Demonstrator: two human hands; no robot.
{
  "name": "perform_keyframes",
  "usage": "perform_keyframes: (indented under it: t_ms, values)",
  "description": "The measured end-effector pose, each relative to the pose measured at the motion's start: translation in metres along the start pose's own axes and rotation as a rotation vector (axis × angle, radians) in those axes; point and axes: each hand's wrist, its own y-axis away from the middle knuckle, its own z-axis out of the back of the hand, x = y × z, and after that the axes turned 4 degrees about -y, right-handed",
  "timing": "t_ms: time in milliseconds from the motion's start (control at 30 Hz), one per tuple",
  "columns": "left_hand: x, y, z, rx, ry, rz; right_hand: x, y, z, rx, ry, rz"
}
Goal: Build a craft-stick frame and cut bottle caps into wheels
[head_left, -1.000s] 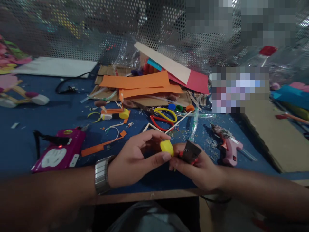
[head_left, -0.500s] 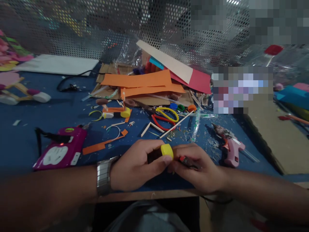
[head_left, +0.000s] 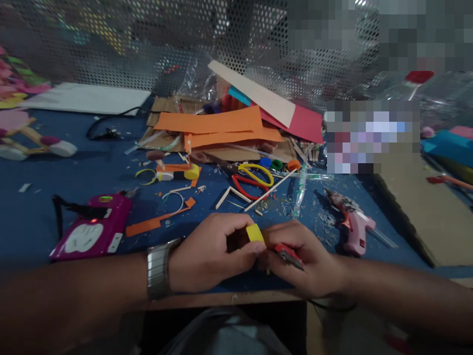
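Observation:
Near the table's front edge, my left hand point(head_left: 210, 249) pinches a yellow bottle cap point(head_left: 255, 233) between thumb and fingers. My right hand point(head_left: 299, 251) is closed around a small red and dark grey tool point(head_left: 288, 256) that looks like a utility knife; its working end is hidden by the fingers. Both hands' fingertips meet just right of the cap. Beyond them lie scissors point(head_left: 254, 181) with yellow and red handles and several thin wooden sticks point(head_left: 233, 190).
A purple electric device point(head_left: 94, 227) with a red light lies left. On the right are a pink glue gun point(head_left: 354, 227) and a cardboard sheet point(head_left: 424, 207). Behind lie orange paper strips point(head_left: 214, 121), a blue cap point(head_left: 265, 162), a green cap and an orange cap.
The yellow cap has tilted in my left fingers. The tool in my right hand has turned, showing more of its red side. The arms stay nearly in place.

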Motion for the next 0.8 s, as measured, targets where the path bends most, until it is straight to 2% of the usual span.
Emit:
perform_keyframes:
  t_ms: [333,533,667,800]
  values:
    - [-0.0038,-0.0003,0.001,-0.07,-0.074,-0.038,0.005,0.0004,0.0009,0.004,-0.024,-0.067]
    - [0.0013,-0.0007,0.0019,-0.103,-0.113,-0.095,0.0057,0.0014,0.0009,-0.074,-0.062,-0.191]
    - [0.0016,0.0014,0.0011,-0.069,-0.041,-0.19,0.0062,0.0012,0.0015,-0.039,-0.036,-0.149]
    - [0.0003,0.0026,0.0009,-0.062,-0.023,-0.178,0.0054,0.0007,0.0013,-0.025,-0.056,-0.083]
